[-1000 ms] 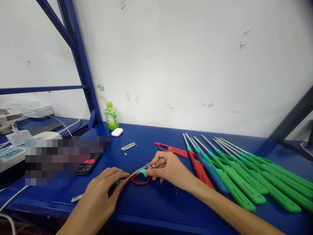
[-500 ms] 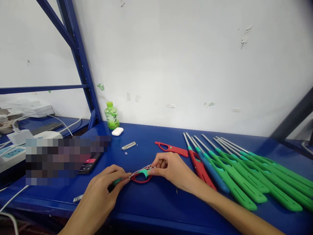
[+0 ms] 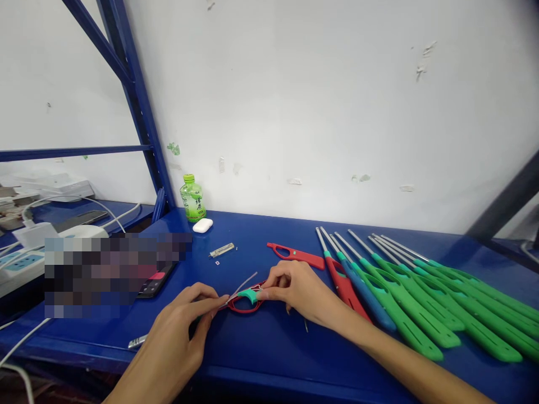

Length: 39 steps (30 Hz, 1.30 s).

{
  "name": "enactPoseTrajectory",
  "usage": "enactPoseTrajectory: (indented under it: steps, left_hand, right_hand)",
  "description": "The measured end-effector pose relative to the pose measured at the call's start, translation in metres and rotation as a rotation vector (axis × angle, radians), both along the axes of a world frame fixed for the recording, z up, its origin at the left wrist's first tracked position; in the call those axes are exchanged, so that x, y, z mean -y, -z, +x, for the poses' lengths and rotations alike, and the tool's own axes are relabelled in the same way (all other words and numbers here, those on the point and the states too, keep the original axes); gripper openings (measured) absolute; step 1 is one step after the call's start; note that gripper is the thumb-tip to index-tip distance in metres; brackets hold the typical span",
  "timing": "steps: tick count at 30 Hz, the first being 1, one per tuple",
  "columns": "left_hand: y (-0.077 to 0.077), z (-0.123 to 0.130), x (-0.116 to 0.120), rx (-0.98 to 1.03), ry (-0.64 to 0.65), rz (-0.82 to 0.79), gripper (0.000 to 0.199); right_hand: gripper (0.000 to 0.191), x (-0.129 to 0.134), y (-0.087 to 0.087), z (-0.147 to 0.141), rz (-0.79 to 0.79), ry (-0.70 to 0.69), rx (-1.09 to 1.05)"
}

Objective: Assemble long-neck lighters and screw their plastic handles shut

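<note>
Both hands hold a red lighter casing (image 3: 244, 311) just above the blue table, at the middle front. A teal trigger (image 3: 250, 295) sits in the casing's finger loop. My left hand (image 3: 181, 320) pinches the casing's left end, where the fingers partly hide it. From beside those fingertips a thin pale tube (image 3: 249, 278) sticks up to the right. My right hand (image 3: 297, 289) pinches the casing by the trigger, with a pale wire close to its fingertips. Behind it lies another red casing piece (image 3: 297, 256), apart from the hands.
Several green long-neck lighters (image 3: 425, 303), a blue one (image 3: 374, 308) and a red one (image 3: 347, 289) lie at right. A small clear part (image 3: 222, 250), a white case (image 3: 202, 225) and a green bottle (image 3: 193, 199) stand behind. A phone (image 3: 158, 283) and power strip (image 3: 19, 261) are left.
The thin tube, earlier lying along the casing between both hands, now has its right end free and raised. The hands have hardly moved.
</note>
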<state>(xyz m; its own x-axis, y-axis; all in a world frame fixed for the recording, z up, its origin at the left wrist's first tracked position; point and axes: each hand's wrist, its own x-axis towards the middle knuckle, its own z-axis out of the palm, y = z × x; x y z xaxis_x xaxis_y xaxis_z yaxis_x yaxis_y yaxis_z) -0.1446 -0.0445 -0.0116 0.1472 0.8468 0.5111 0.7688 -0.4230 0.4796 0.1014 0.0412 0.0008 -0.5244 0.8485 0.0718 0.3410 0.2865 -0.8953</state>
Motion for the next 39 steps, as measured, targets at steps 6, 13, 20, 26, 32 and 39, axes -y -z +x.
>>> enactPoseTrajectory:
  steps: [6,13,20,26,32,39]
  left_hand:
    - [0.000,-0.002,0.001,-0.022,-0.003,0.024,0.033]
    - [0.006,-0.001,0.000,-0.070,-0.034,0.029,0.031]
    - [0.013,0.017,-0.007,-0.145,0.009,0.100,0.028]
    - [0.013,0.021,-0.010,-0.184,0.079,0.122,0.027]
    - [0.013,0.023,-0.012,-0.188,0.117,0.141,0.023]
    - [0.010,0.030,-0.020,-0.176,0.094,0.197,0.019]
  right_hand:
    - [0.045,0.001,-0.003,0.001,0.001,0.003,0.014]
    - [0.043,0.003,-0.005,0.001,-0.028,0.000,0.015]
    - [0.028,0.003,-0.010,0.002,-0.005,-0.012,0.053]
    - [0.019,0.007,-0.020,0.006,0.039,-0.022,0.175]
    - [0.014,-0.001,-0.012,0.006,-0.036,-0.024,0.089]
    - [0.012,-0.003,-0.010,0.005,-0.109,-0.008,0.046]
